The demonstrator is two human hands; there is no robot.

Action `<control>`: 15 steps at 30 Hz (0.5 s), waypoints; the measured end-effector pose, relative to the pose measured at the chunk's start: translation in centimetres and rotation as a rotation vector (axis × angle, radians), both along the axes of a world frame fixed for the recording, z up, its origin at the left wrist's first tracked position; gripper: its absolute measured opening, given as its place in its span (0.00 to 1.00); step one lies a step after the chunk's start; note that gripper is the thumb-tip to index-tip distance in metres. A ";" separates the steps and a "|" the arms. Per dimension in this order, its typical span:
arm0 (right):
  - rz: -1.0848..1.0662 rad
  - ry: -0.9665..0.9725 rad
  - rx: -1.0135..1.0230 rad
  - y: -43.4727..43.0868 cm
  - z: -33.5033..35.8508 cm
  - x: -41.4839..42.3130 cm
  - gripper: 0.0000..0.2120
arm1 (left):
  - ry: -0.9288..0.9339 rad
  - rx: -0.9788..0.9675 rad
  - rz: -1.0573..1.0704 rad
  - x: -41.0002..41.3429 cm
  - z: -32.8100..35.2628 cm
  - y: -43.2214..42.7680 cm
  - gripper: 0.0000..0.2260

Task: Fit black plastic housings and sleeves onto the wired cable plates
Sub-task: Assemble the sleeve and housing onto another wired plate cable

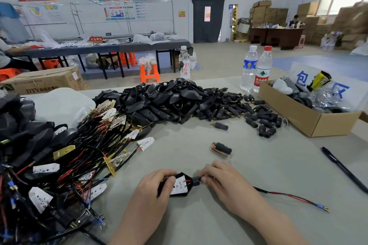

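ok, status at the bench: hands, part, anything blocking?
Left hand grips black plastic housing, white wired plate seated inside. Right hand pinches black sleeve at housing's neck. Red-black cable trails right; nothing blocking.

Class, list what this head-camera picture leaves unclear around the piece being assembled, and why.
1. Head view: the left hand covers the left end of the black housing.
2. Head view: fingers of the right hand hide where the sleeve meets the cable.
3. Head view: text on the wall posters is blurred and too small.
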State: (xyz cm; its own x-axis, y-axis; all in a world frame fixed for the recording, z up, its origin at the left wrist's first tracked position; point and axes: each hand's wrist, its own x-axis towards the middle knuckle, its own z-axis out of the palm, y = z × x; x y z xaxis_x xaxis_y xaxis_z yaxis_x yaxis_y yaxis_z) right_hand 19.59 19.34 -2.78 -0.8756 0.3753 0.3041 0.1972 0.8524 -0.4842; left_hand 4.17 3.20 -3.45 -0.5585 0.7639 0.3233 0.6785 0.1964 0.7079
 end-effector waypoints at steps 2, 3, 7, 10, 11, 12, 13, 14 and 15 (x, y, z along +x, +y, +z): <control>-0.001 0.000 -0.005 0.0 0.1 0.0 0.11 | -0.014 -0.016 -0.019 0.1 0.1 -0.1 0.08; -0.001 -0.002 -0.007 0.0 0.1 0.1 0.11 | -0.011 -0.023 -0.026 0.1 0.1 -0.1 0.09; -0.022 -0.006 -0.007 -0.1 0.3 0.0 0.12 | -0.014 -0.025 -0.008 0.2 0.4 -0.1 0.09; -0.074 0.025 -0.024 -0.1 0.4 0.3 0.12 | -0.021 -0.023 0.019 0.3 0.5 0.0 0.10; -0.102 0.035 -0.034 0.0 0.4 0.4 0.13 | -0.026 -0.026 0.023 0.3 0.5 -0.1 0.10; -0.135 0.050 -0.041 0.2 0.4 0.5 0.13 | -0.030 -0.030 0.026 0.3 0.5 0.0 0.10; -0.175 0.072 -0.040 0.4 0.5 0.6 0.13 | -0.033 -0.034 0.031 0.3 0.5 -0.1 0.10; -0.223 0.102 -0.030 0.7 0.5 0.8 0.13 | -0.036 -0.036 0.039 0.2 0.4 -0.1 0.10; -0.279 0.137 -0.013 1.0 0.5 0.9 0.12 | -0.041 -0.037 0.051 0.2 0.4 -0.2 0.10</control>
State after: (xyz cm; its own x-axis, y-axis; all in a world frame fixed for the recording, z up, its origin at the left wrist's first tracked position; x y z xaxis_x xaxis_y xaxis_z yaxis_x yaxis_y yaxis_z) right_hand 20.51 20.32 -2.26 -0.6894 0.5998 0.4061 0.3545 0.7683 -0.5330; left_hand 4.34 3.01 -3.03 -0.6090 0.7453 0.2713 0.6374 0.2562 0.7267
